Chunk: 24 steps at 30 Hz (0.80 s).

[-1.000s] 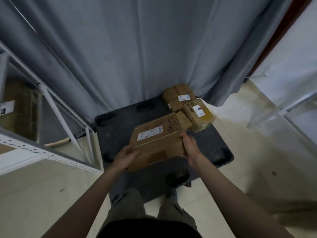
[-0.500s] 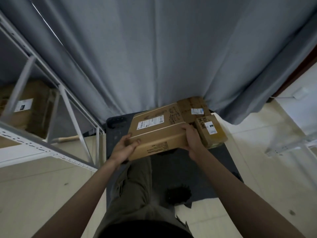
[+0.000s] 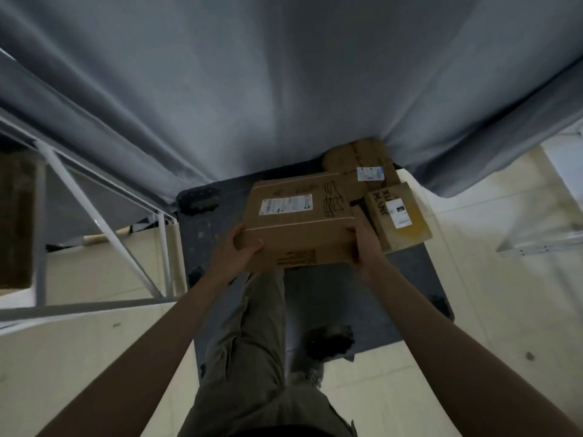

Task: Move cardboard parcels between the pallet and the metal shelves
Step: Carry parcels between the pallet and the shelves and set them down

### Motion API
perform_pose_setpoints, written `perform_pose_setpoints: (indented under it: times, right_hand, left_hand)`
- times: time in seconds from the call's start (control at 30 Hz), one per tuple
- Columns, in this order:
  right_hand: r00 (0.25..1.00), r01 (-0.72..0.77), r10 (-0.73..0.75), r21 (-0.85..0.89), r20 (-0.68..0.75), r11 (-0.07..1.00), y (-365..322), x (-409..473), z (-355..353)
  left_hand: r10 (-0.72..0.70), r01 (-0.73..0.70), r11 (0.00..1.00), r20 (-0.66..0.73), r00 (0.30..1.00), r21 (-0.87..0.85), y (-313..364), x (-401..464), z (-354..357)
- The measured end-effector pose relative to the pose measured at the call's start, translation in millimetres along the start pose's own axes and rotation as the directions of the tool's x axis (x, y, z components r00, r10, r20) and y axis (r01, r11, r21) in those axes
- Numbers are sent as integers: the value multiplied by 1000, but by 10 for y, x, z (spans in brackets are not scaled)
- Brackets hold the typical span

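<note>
**Two-Handed Grip Holds Parcel Above the Pallet**

Both hands make the grip: the left hand clasps the near left corner of a cardboard parcel, fingers curled over its front face, and the right hand presses the right end. The parcel is held level above the dark pallet, its white label facing up. Two more parcels rest on the pallet's far right: a small box with black lettering just beside the right hand, and a larger one behind it against the grey curtain. White metal shelves stand to the left, holding a brown box. The person's trouser leg is below.
</note>
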State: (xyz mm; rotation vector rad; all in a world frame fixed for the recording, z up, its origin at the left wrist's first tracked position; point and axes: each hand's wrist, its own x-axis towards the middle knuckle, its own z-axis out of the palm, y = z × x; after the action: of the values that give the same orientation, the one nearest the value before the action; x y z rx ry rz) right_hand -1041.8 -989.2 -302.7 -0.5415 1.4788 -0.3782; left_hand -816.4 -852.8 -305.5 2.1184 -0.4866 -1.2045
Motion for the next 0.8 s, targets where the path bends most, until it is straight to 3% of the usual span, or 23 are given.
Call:
perform_pose_setpoints:
  times: [0.13, 0.23, 0.33, 0.43, 0.6, 0.8]
  right_hand:
    - [985, -147, 154, 93, -73, 985, -28, 644, 285]
    - [965, -224, 242, 164, -103, 961, 13, 1205, 578]
    - [954, -277, 294, 210, -54, 937, 172, 1841, 895]
    - [943, -328, 331, 286, 39, 901, 411, 2456, 1186]
    - [933, -345, 256, 419, 254, 840, 795, 3372, 1635]
    - [938, -293, 171, 431, 300, 853, 1150, 4249, 1976]
  left_hand:
    - [-16, 18, 999, 34, 999, -50, 59, 793, 12]
    - [-78, 74, 990, -26, 997, -118, 42, 1479, 36]
    - [-182, 168, 968, -67, 981, -184, -131, 2180, 176]
    - [-336, 336, 890, 54, 940, -309, -361, 2739, 471]
    - [-375, 405, 860, 153, 914, -309, -780, 3595, 991]
    - [-342, 373, 867, 149, 928, -331, -1293, 4412, 1320]
